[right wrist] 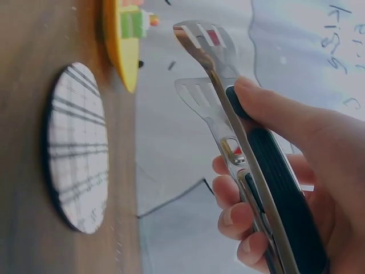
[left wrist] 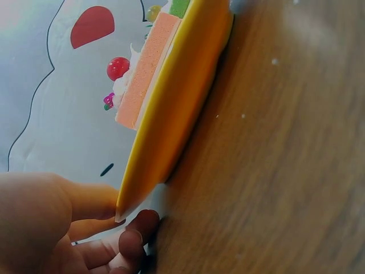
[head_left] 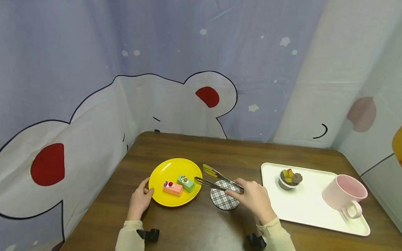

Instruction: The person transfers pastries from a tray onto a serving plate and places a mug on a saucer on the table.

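Observation:
My left hand (head_left: 140,201) pinches the left rim of a yellow plate (head_left: 160,170), thumb above and fingers beneath, as the left wrist view shows. On the plate lie a pink cake slice (head_left: 173,189) with a red berry and a green cake slice (head_left: 186,183). My right hand (head_left: 253,199) grips metal tongs (right wrist: 251,148) with dark handle grips. Their two slotted tips stand apart with nothing between them, near the plate's right rim. Under the tongs, a round plaid coaster (head_left: 224,201) lies on the table, partly covered from the head camera.
At the right sits a white tray (head_left: 301,209) bearing a chocolate cupcake (head_left: 289,179) with fruit and a pink mug (head_left: 340,195). The brown wooden table (head_left: 194,230) meets a printed curtain (head_left: 176,104) at the back and sides.

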Motion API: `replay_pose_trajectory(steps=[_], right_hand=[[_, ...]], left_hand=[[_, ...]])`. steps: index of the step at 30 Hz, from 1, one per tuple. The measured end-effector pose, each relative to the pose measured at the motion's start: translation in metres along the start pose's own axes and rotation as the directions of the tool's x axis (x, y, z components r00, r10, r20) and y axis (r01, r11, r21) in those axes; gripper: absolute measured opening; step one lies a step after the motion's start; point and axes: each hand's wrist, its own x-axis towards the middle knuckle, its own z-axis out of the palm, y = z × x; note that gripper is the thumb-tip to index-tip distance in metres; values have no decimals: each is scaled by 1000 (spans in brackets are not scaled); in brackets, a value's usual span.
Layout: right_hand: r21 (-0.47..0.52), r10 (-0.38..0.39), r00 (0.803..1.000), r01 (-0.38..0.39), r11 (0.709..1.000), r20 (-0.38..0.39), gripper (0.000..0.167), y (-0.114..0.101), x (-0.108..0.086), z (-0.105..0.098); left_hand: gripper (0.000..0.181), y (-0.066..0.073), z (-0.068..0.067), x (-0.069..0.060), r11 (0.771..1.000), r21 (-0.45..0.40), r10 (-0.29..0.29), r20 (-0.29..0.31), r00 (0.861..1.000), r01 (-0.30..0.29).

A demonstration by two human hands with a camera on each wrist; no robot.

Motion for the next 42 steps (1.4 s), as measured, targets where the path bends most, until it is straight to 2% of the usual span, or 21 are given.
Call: replay_pose_trajectory(steps=[7, 20, 30, 37, 42], right_hand=[[-4, 56, 998, -56, 998, 39, 38, 15, -1, -17], [21, 99, 994, -100, 995, 41, 43, 32, -9, -55], [61, 216, 971, -223, 973, 103, 47, 62, -16, -72], [130, 169, 983, -177, 976, 76, 41, 84, -25, -83], [121, 169, 981, -179, 976, 92, 28, 95, -32, -89]], left_hand=[[54, 2, 0, 0, 1000, -9, 19, -7, 1000, -19], [54, 1, 0, 0, 1000, -2, 2, 0, 1000, -2], [54, -1, 0, 0, 1000, 0, 6, -2, 1000, -6], [54, 0, -1, -1, 1000, 4, 8, -3, 1000, -8], [54, 2, -1, -2, 1000, 7, 2, -3, 1000, -2]])
